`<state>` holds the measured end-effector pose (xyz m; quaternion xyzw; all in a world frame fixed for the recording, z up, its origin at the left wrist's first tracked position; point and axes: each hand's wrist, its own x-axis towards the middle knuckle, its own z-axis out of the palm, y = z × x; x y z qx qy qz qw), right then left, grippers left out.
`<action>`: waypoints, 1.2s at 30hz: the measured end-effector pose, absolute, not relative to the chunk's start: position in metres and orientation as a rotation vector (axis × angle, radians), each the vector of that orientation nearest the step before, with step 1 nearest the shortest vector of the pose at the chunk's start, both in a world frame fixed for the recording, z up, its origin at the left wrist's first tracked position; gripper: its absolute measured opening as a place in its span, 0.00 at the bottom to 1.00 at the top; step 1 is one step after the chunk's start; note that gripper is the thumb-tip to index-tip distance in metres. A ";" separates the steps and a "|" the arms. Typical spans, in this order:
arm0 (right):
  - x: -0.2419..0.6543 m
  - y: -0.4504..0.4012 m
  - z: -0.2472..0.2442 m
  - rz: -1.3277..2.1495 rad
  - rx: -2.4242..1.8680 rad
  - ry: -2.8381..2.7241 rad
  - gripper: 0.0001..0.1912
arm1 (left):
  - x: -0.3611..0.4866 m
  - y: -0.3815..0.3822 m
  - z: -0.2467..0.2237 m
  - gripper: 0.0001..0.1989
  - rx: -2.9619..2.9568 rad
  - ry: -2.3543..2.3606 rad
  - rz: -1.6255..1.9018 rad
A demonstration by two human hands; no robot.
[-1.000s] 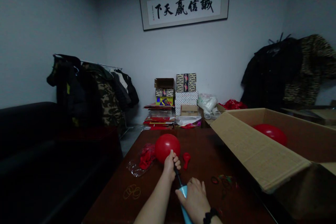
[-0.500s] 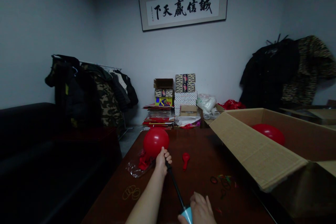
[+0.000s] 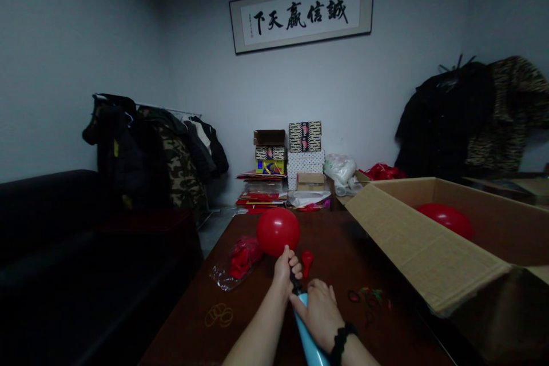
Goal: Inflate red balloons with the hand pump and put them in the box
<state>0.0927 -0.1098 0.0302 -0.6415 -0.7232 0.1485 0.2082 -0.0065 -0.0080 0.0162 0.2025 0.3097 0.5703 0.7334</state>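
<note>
My left hand (image 3: 288, 267) is closed around the neck of an inflated red balloon (image 3: 278, 231) and the black end of a balloon pump. My right hand (image 3: 321, 307), with a black band at its wrist, wraps the blue barrel of the balloon pump (image 3: 307, 343). Only a short black piece shows between the two hands; the balloon's mouth is hidden in my left fingers. Just right of my left hand lies a flat red balloon (image 3: 307, 263). To the left, a clear bag of red balloons (image 3: 242, 260) rests on the table.
Rubber bands (image 3: 218, 315) lie on the brown table (image 3: 189, 320) at left, with small coloured ties (image 3: 371, 297) at right. An open cardboard box (image 3: 424, 251) with another inflated balloon (image 3: 446, 219) stands along the right side. Stacked boxes (image 3: 305, 168) are at the back.
My right hand and the blue barrel have moved up and forward toward my left hand, covering most of the black rod. The balloon and left hand have shifted right.
</note>
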 end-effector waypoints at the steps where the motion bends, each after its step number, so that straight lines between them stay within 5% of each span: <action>1: 0.092 -0.106 0.030 0.408 -1.793 -2.003 0.27 | -0.005 -0.009 0.015 0.19 0.464 0.689 1.247; 26: 0.113 -0.153 -0.028 0.372 -1.790 -2.127 0.29 | -0.047 0.024 0.038 0.21 0.509 0.715 1.416; 36: 0.109 -0.148 -0.004 0.329 -1.702 -2.088 0.24 | -0.033 0.012 0.045 0.22 0.511 0.657 1.397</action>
